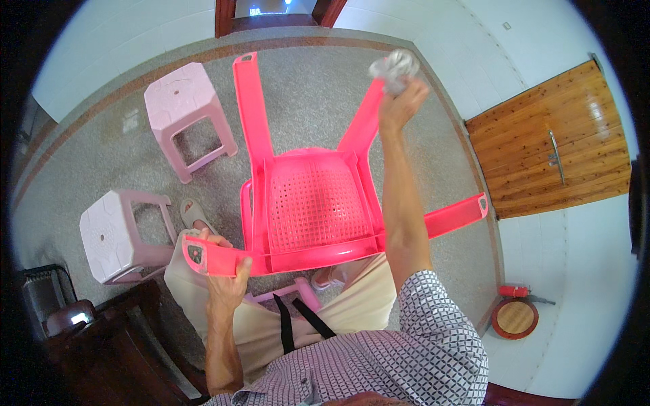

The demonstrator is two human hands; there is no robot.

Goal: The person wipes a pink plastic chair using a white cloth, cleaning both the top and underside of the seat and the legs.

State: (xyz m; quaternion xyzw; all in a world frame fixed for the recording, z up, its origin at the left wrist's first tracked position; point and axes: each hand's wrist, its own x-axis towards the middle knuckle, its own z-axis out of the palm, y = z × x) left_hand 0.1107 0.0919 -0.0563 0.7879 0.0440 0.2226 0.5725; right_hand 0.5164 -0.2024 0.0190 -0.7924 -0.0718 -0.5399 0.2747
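Note:
A bright pink plastic chair [319,208] is upside down before me, the underside of its perforated seat facing up and its legs spread outward. My left hand [227,276] grips the near left leg close to its end, thumb on one side and fingers on the other. My right hand [403,104] is stretched out to the far right leg and holds a crumpled greyish cloth [398,68] against that leg's end. The cloth is slightly blurred and hides the leg's tip.
Two pale pink plastic stools [177,99] [109,238] stand at the left. Dark wooden furniture [117,350] is at the lower left. A wooden door [553,142] is at the right, with a red fire extinguisher [514,291] and a round wooden-topped object [515,318] below it.

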